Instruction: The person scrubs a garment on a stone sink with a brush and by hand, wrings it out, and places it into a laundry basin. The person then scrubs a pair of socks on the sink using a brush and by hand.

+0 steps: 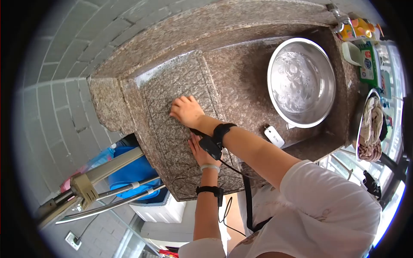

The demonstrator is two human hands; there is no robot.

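Note:
My right hand rests on the ribbed stone washboard slab of the sink, fingers a little bent and slightly apart, with nothing visible in it. Just below it lies my left hand, fingers stretched out on the same slab; part of it is hidden by the black device strapped at my right wrist. Whitish suds or water show along the slab's upper edge. To the right, in the deeper basin, stands a round metal bowl with clear, bubbly water. A white tag-like object lies near it.
A tap, an orange bottle and a green package line the right ledge. Beyond that edge a basin holds crumpled cloth. Metal poles and a blue bucket stand at lower left. A thin cable hangs near my arms.

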